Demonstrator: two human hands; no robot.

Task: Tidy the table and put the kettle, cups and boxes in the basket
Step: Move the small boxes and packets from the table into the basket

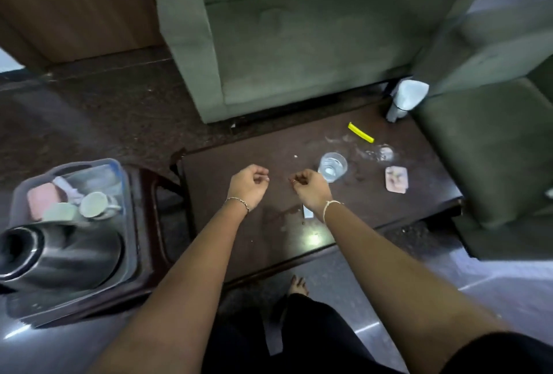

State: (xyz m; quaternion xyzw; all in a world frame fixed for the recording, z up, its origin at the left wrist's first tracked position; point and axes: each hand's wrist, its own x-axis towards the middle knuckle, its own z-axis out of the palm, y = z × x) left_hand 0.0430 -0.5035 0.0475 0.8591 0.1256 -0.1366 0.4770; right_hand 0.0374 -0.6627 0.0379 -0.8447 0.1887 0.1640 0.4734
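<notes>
A steel kettle point(59, 257) lies in the grey basket point(128, 224) at the left, beside two pale cups point(97, 204) and a pink box point(40, 203). On the dark table point(374, 200) stand a clear glass point(332, 166), a small pinkish packet point(396, 179) and a yellow strip point(360, 132). My left hand point(248, 185) hovers over the table's middle with fingers curled in. My right hand point(311, 188) is next to the glass, fingers pinched on something tiny and reddish that I cannot make out. A white slip point(308, 212) lies under my right wrist.
A green armchair point(284, 44) stands behind the table and a second one point(490, 149) at the right. A white plastic-covered object point(404, 98) stands at the table's far right corner. Spilled powder and crumbs spread near the glass. My bare foot point(297, 285) is below the table edge.
</notes>
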